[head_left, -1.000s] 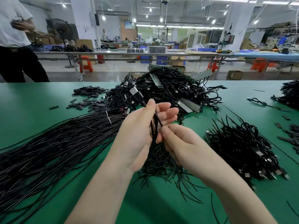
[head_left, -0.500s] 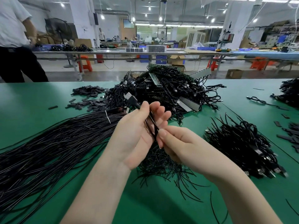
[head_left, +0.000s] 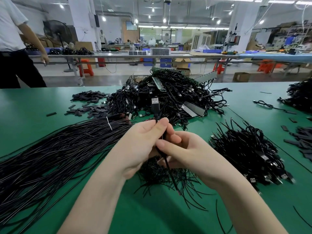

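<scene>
Count in hand: 1 thin black USB cable [head_left: 155, 107], plug upright above the fingers. Left hand [head_left: 140, 146] pinched it just under the plug, and right hand [head_left: 189, 154] pinched it lower, fingers curled. Loose end trailed to the green table mat [head_left: 33, 105]. 1 bundle of long black wires [head_left: 50, 149] lay left, 1 big tangled cable heap [head_left: 170, 97] behind, 1 smaller cable pile [head_left: 249, 152] right. Factory hall; 1 person in white shirt [head_left: 11, 31] stood far left.
</scene>
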Demonstrator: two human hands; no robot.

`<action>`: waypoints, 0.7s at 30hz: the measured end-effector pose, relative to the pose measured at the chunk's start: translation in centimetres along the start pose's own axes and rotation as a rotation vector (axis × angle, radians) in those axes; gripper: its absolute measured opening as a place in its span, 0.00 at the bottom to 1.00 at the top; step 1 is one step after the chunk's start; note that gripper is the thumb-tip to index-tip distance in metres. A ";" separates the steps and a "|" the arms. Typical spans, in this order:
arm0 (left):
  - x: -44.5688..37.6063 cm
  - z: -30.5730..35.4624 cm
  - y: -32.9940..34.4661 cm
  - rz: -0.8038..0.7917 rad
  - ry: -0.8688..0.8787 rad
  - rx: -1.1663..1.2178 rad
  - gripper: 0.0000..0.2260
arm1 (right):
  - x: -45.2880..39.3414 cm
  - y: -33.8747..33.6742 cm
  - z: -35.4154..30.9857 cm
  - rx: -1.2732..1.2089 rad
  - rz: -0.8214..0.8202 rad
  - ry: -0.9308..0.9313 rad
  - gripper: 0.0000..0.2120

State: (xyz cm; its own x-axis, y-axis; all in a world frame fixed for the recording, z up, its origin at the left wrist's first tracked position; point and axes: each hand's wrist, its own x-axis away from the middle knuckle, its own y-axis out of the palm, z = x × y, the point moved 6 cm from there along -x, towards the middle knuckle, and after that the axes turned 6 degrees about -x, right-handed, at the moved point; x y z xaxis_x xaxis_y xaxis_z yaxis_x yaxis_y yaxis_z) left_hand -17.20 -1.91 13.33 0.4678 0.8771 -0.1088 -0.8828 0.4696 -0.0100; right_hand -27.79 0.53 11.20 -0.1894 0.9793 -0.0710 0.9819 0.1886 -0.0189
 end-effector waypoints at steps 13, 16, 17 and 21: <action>-1.1 -1.9 0.1 0.198 0.041 -0.118 0.17 | -0.7 1.5 1.2 0.514 0.224 -0.153 0.20; -1.3 -2.4 -0.1 0.263 0.038 -0.217 0.16 | -0.8 1.7 1.6 0.831 0.280 -0.138 0.10; -1.3 -2.3 -0.3 0.287 0.048 -0.300 0.16 | -1.1 1.8 1.9 0.941 0.279 -0.152 0.12; -1.7 -2.7 -1.1 0.254 0.029 -0.491 0.15 | -1.6 0.6 2.1 0.826 0.208 -0.097 0.10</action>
State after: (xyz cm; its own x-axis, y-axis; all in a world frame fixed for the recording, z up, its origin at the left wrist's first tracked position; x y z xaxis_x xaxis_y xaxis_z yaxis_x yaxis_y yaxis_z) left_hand -17.15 -4.16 10.83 0.2423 0.9502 -0.1959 -0.8872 0.1353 -0.4410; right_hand -26.95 -1.09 9.19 -0.0425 0.9703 -0.2381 0.6855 -0.1450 -0.7135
